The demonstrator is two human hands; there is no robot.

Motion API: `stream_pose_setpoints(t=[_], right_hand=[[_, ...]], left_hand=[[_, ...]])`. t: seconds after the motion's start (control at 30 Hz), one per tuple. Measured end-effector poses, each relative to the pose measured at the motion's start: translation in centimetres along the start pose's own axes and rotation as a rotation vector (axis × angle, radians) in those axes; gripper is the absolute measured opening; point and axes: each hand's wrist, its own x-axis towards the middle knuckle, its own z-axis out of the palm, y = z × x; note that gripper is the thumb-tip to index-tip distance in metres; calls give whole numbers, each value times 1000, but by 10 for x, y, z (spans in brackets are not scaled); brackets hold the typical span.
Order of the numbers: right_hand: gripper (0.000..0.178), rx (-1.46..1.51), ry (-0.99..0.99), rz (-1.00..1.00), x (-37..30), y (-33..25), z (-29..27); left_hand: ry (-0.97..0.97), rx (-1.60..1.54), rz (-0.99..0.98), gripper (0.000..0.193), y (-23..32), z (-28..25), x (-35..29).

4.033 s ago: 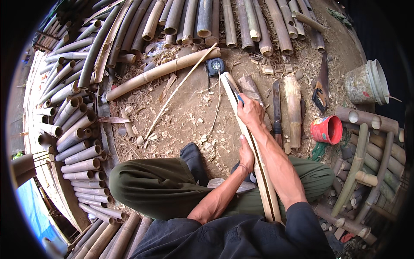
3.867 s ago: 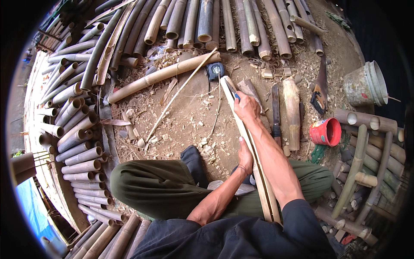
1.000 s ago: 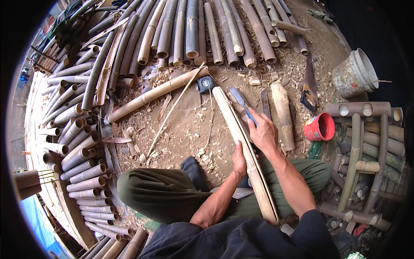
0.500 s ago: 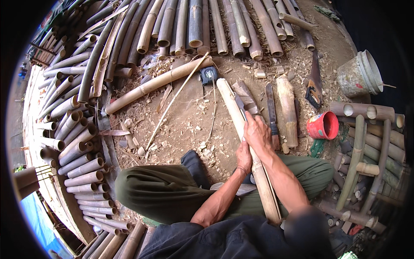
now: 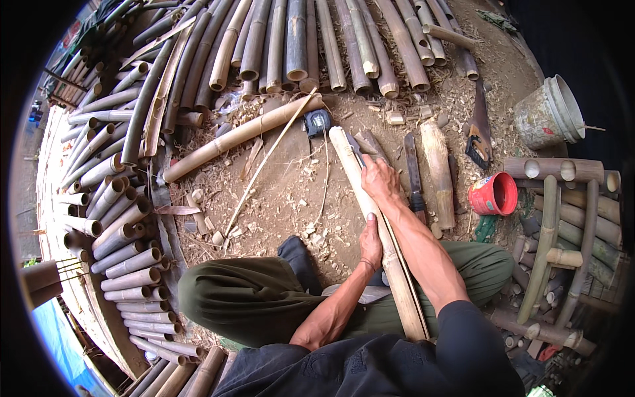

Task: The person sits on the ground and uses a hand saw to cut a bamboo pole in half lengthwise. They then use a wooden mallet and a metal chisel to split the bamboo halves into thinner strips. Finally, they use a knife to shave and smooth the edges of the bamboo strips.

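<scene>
A long pale bamboo pole (image 5: 357, 185) slants across my lap, its far end on the ground side near the tape measure (image 5: 317, 123). My left hand (image 5: 372, 243) grips the pole about halfway along, thumb on top. Farther up, my right hand (image 5: 380, 178) is closed on a knife (image 5: 355, 145), whose dark blade lies along the pole's right side close to the far end. The knife's handle is hidden in my fingers. A narrow dark gap runs down the right side of the pole toward my body.
Right of the pole lie a machete (image 5: 413, 171), a split-looking bamboo piece (image 5: 436, 172) and a handsaw (image 5: 480, 126). Beyond are a red bucket (image 5: 481, 196), a grey bucket (image 5: 536, 119) and a bamboo frame (image 5: 548, 245). Stacked bamboo poles (image 5: 297, 40) surround the chip-strewn ground.
My right hand has slid with the knife up the pole toward its far end, away from my left hand. My left hand stays on the pole, now with its thumb in view.
</scene>
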Motion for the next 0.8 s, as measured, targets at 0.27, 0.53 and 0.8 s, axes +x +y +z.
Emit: stream_pose_setpoints(t=[0.27,0.53,0.8], right_hand=[[25,8,9,-113,26,5,-23],[41,726,456,-432,-17,-86,-150],[46,867,436,-9,-118,107,-302]], left_hand=[[-95,-203,-124,75,12,9,-24],[-341,-587,-269,72,9,-20,-32],[-273,-315,-121,59,101,6,-52]])
